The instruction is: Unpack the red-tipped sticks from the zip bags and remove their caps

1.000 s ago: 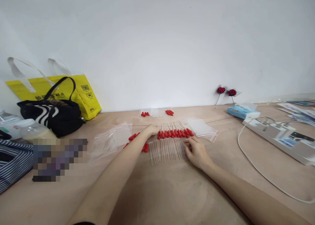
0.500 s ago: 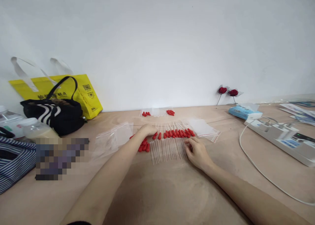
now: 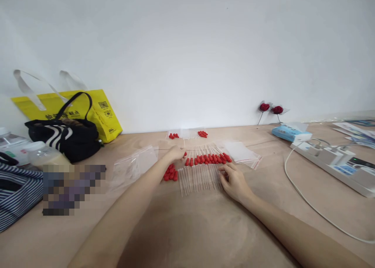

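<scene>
My left hand (image 3: 177,153) is closed, with a small red rubber bulb (image 3: 185,154) at its fingertips, just beyond the left end of a row of red-bulbed droppers (image 3: 206,158). Their thin clear tubes point towards the wall. In front of that row, several bare clear dropper tubes (image 3: 197,179) lie side by side. My right hand (image 3: 234,181) rests at the right end of these tubes, its fingers loosely curled with a gap between thumb and forefinger. Loose red bulbs (image 3: 170,174) lie in a pile beside my left forearm, which partly hides them.
Clear zip bags lie to the left (image 3: 136,164) and right (image 3: 241,152) of the droppers. Another bag (image 3: 187,133) with red bulbs is by the wall. A power strip (image 3: 336,166), tissue pack (image 3: 291,133), black bag (image 3: 64,137) and yellow bag (image 3: 113,119) stand around.
My left hand has shifted slightly away and to the right. The leftmost dropper bulb in the row now stands closer to its neighbour. My right hand has hardly moved.
</scene>
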`<state>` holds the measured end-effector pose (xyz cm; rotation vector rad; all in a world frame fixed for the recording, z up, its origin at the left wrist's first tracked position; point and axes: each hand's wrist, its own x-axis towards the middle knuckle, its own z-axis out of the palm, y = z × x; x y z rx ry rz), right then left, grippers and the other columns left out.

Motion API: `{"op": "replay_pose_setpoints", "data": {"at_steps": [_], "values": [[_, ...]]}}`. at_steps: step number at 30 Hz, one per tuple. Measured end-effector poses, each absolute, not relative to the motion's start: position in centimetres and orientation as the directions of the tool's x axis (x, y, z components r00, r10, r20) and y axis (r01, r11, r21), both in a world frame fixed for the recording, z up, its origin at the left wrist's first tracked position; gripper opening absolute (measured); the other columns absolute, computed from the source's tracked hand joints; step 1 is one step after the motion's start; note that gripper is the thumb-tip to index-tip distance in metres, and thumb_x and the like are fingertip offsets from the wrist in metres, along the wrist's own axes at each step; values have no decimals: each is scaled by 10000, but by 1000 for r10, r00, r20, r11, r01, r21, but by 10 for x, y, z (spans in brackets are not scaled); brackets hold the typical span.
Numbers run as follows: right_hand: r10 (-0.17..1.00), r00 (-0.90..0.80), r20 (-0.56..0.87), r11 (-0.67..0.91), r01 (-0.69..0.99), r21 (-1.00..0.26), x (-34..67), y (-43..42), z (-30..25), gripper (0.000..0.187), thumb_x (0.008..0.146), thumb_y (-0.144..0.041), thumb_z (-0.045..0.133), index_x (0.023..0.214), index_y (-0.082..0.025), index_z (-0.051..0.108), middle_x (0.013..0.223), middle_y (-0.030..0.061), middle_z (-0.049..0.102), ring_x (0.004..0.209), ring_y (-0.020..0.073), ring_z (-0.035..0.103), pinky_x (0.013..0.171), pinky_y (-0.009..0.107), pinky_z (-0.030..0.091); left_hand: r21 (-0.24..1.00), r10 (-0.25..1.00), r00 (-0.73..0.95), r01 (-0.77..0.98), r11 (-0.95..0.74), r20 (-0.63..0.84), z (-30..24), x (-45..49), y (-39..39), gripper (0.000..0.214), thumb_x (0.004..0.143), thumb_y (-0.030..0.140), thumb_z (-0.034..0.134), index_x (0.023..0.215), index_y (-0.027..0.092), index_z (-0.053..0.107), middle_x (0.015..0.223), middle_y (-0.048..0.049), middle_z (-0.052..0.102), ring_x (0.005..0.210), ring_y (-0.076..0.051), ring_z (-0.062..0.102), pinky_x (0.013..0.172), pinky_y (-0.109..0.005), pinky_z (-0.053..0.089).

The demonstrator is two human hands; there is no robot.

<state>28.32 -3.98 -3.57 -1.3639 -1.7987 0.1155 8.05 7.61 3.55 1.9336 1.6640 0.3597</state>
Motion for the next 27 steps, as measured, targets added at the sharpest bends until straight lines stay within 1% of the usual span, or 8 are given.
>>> {"op": "replay_pose_setpoints", "data": {"at_steps": [3, 8, 10, 13, 15, 18, 23, 27], "values": [[752, -89, 653, 469, 768, -436, 284, -40, -35, 164, 763, -152, 427, 843, -171, 569, 815, 68, 587, 782, 186, 554, 703, 325, 460, 455, 961, 276, 852, -261, 34, 42, 65, 44, 246, 888, 289, 377, 896, 129, 564, 845, -66, 596, 797, -186, 552, 755, -358, 425], [540, -205, 816, 605, 769, -207, 274, -51, -24, 304, 796, -182, 456, 1097, -175, 502, 1009, 110, 570, 943, 221, 529, 803, 391, 439, 263, 874, 420, 839, -477, 244, 18, 39, -17, 170, 853, 268, 430, 763, 167, 534, 770, -53, 588, 766, -215, 526, 694, -333, 384], [474, -284, 834, 644, 757, -108, 266, -58, -21, 342, 800, -206, 476, 1141, -183, 474, 1064, 115, 557, 988, 227, 518, 833, 403, 419, 29, 682, 569, 757, -652, 460, 5, 33, -33, 229, 880, 266, 387, 720, 162, 514, 698, -42, 574, 674, -190, 515, 653, -314, 386], [412, -326, 851, 653, 757, -27, 255, -66, -18, 306, 789, -254, 526, 1085, -181, 494, 1030, 103, 583, 986, 224, 524, 855, 409, 387, -201, 417, 655, 656, -727, 630, -6, 30, -43, 262, 901, 226, 346, 691, 158, 489, 642, -22, 549, 608, -157, 492, 639, -295, 384], [406, -255, 877, 621, 781, -61, 251, -68, -18, 273, 772, -291, 558, 1012, -171, 506, 946, 93, 605, 934, 215, 546, 826, 396, 390, -246, 360, 651, 651, -719, 669, -7, 31, -43, 247, 897, 211, 363, 685, 158, 479, 636, -14, 539, 606, -148, 487, 641, -289, 383], [411, -187, 892, 564, 821, -88, 251, -68, -18, 264, 760, -329, 577, 960, -169, 515, 915, 93, 613, 910, 211, 556, 811, 388, 387, -267, 356, 652, 658, -704, 669, -8, 31, -42, 218, 892, 212, 380, 706, 154, 480, 652, -14, 538, 622, -148, 486, 655, -294, 391], [406, -442, 800, 614, 780, 120, 248, -65, -16, 245, 804, -285, 540, 1038, -216, 560, 993, 50, 642, 1002, 206, 536, 986, 470, 239, -327, 279, 693, 606, -725, 665, -13, 34, -43, 194, 886, 196, 390, 733, 149, 500, 670, -19, 552, 658, -148, 508, 723, -316, 410], [394, -512, 764, 674, 725, 139, 243, -60, -20, 208, 839, -217, 487, 1023, -234, 583, 852, 10, 684, 957, 177, 565, 1027, 509, 170, -337, 209, 702, 553, -762, 680, -13, 42, -45, 186, 876, 177, 413, 722, 152, 514, 646, -9, 569, 627, -131, 528, 748, -314, 422]]}}
